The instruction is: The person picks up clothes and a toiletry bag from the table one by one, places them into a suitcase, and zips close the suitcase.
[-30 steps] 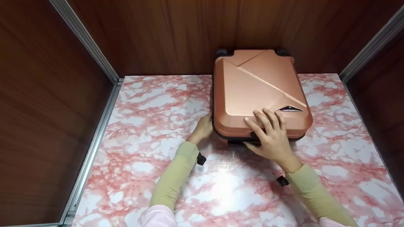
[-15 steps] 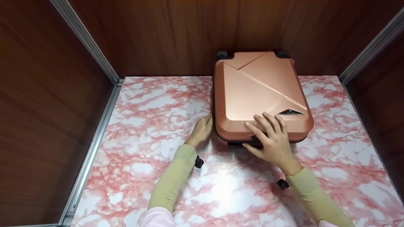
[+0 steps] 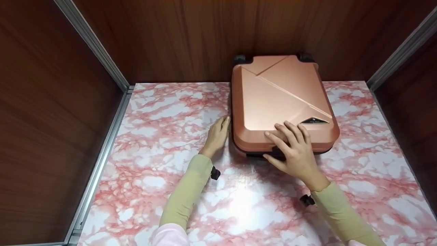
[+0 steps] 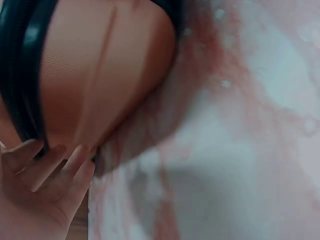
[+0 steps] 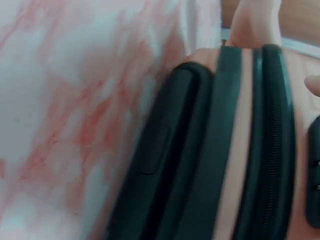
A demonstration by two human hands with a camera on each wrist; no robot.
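Note:
A rose-gold hard-shell suitcase (image 3: 283, 99) lies flat at the back of the table, its wheels towards the far panel. My right hand (image 3: 297, 153) rests on its near edge, fingers spread over the top and thumb lower by the black handle. Beside the suitcase's left side is my left hand (image 3: 216, 135), its fingers extended. The left wrist view shows these fingers (image 4: 75, 167) at the side shell, close to the black zipper band (image 4: 30, 75). In the right wrist view appear the telescopic handle (image 5: 160, 150), the zipper (image 5: 272, 145) and a black lock (image 5: 315, 175) at the right edge.
Pink-and-white marbled table (image 3: 146, 153) spreads around the suitcase. Dark wood panels stand at the back (image 3: 170, 41) and on both sides, joined by metal rails (image 3: 99, 51). Small black devices (image 3: 215, 173) hang at both wrists.
My left hand has shifted slightly along the suitcase's left side, and more of its fingers now show. The right hand stays on the near edge; the suitcase looks unmoved.

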